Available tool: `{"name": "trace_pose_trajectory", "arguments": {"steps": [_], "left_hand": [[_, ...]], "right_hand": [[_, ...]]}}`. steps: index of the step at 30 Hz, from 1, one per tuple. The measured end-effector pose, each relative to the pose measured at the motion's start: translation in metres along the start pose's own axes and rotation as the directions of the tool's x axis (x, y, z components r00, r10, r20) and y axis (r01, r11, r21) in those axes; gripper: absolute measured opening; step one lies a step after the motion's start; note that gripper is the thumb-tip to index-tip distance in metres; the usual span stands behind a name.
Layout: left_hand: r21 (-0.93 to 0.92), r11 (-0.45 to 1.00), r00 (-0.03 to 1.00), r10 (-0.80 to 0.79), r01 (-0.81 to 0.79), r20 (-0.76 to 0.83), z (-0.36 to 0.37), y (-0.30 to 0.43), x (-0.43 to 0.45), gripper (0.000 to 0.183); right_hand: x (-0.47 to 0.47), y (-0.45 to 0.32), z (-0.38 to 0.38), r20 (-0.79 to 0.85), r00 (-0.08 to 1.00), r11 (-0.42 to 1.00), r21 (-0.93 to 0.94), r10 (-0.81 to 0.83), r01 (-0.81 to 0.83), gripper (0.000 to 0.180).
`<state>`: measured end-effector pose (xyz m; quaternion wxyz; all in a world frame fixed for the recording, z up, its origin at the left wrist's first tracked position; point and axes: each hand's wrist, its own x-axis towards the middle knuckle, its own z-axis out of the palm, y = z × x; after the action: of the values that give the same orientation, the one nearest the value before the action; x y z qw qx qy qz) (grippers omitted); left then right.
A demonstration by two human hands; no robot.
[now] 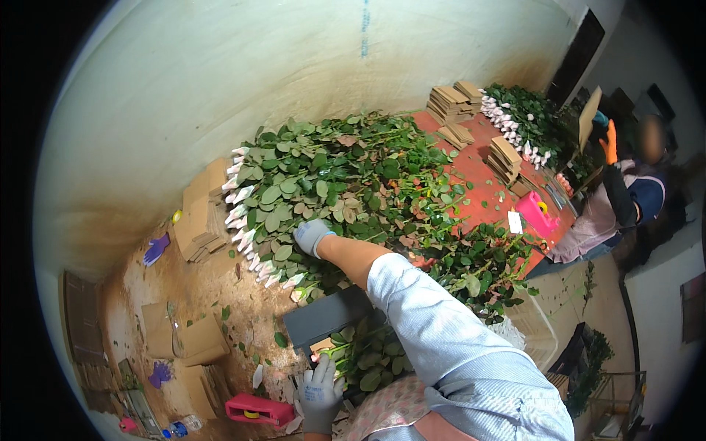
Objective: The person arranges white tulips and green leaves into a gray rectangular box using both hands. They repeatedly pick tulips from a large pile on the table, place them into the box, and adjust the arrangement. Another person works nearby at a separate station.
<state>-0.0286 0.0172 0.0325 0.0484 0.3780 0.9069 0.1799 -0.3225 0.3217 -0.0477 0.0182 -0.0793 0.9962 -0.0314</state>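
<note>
My left hand (320,392), in a grey glove, lies at the lower middle with its fingertips against a small pink rose bloom (315,357). Leafy rose stems (380,355) run rightward from there, beside a dark grey box-like stand (325,318). My right hand (313,238), also gloved in grey, reaches across onto the large pile of leafy roses (331,187). Its fingers are partly hidden by the glove's back and the leaves, so any grip is unclear. White-sleeved rose heads (238,212) line the pile's left edge.
Stacked cardboard pieces (201,215) stand left of the roses. A pink tape dispenser (259,410) sits near my left hand; purple gloves (156,249) and a plastic bottle (182,427) lie farther left. Across the red tabletop (477,165), a person (618,204) in an orange glove holds cardboard.
</note>
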Motion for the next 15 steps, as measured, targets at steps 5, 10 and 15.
{"name": "trace_pose_trajectory", "arguments": {"steps": [5,10,15], "left_hand": [[0.008,1.000,1.000,0.005,-0.005,0.008,0.002,-0.003,-0.003,0.052],[-0.012,1.000,1.000,-0.003,0.004,0.025,-0.006,0.003,-0.002,0.051],[-0.046,0.999,1.000,0.011,-0.012,-0.009,-0.004,0.005,-0.006,0.049]], "right_hand": [[-0.025,0.006,-0.030,-0.071,0.980,0.981,-0.071,-0.188,0.183,0.022],[-0.089,0.018,-0.104,-0.271,0.929,0.967,-0.022,-0.251,0.254,0.022],[-0.134,0.014,-0.179,-0.661,0.726,0.963,0.018,-0.190,0.268,0.030]]}}
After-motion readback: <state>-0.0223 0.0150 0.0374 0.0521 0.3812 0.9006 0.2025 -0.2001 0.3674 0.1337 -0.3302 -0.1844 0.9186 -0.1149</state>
